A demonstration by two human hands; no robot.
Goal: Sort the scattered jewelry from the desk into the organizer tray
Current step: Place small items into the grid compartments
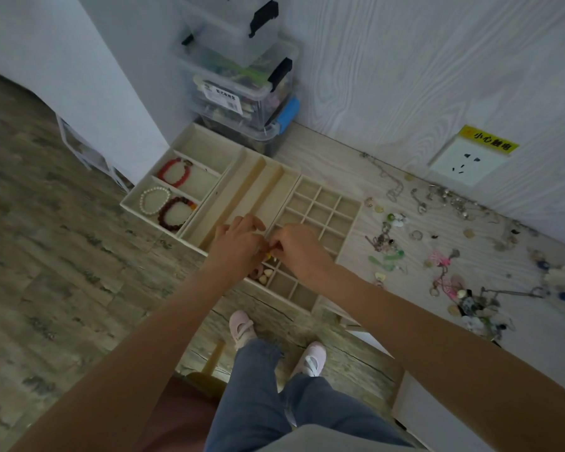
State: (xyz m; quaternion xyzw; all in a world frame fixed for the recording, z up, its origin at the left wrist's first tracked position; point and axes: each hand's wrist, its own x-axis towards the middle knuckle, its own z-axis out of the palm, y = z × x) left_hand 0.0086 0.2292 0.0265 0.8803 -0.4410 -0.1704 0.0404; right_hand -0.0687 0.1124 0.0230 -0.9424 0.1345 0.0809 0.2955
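Observation:
The beige organizer tray (206,146) lies at the desk's left end, with large sections, long slots and a grid of small cells (327,203). A red bracelet (174,171), a pearl bracelet (154,200) and a dark red bracelet (174,213) lie in the large sections. My left hand (237,246) and my right hand (296,247) meet over the grid's near corner and pinch a small yellow piece (268,255) between their fingertips. Small shell-like pieces (265,275) sit in a cell below them. Scattered jewelry (444,252) covers the desk to the right.
Stacked clear storage boxes (242,89) stand behind the tray against the wall. A wall socket (467,163) with a yellow label sits at the right. Chains (393,184) lie near the wall. The floor, my feet and a chair are below the desk edge.

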